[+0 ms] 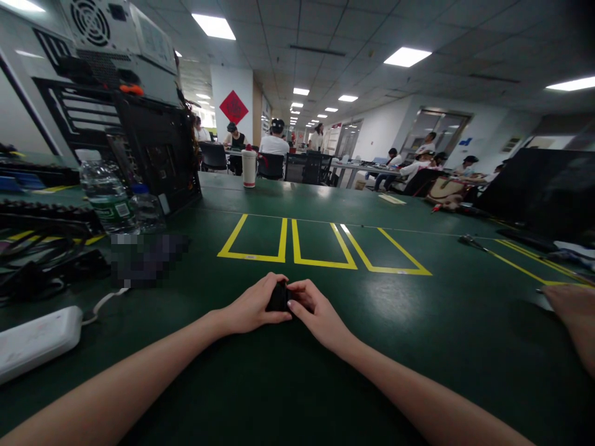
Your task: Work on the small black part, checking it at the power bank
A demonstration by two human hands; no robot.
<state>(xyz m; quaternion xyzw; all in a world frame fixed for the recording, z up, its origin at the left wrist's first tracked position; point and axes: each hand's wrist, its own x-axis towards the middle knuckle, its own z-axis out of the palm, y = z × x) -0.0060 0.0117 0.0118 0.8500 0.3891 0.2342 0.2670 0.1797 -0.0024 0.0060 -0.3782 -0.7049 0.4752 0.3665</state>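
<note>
Black and small, a piece (277, 299) whose exact kind cannot be told sits between the person's two hands, partly covered by fingers, at or just above the green bench (395, 371). The left hand (248, 306) is curled around it, fingers over the far side and thumb along the near side, so the grasp is nearly closed. The right hand (320, 313) is bent inward, thumb tip and index fingertip close together on the piece's right edge.

Just beyond the hands, yellow tape (325, 265) marks three outlines side by side, and past them stands a pale cup (249, 170). To the left, a clear bottle (109, 204) stands beside a smaller, blue-capped flask (147, 210), near a black computer case (162, 142). Nearer lies a white power strip (41, 344). At the right edge, a co-worker's hand (571, 310) is partly in view, well apart from the piece.
</note>
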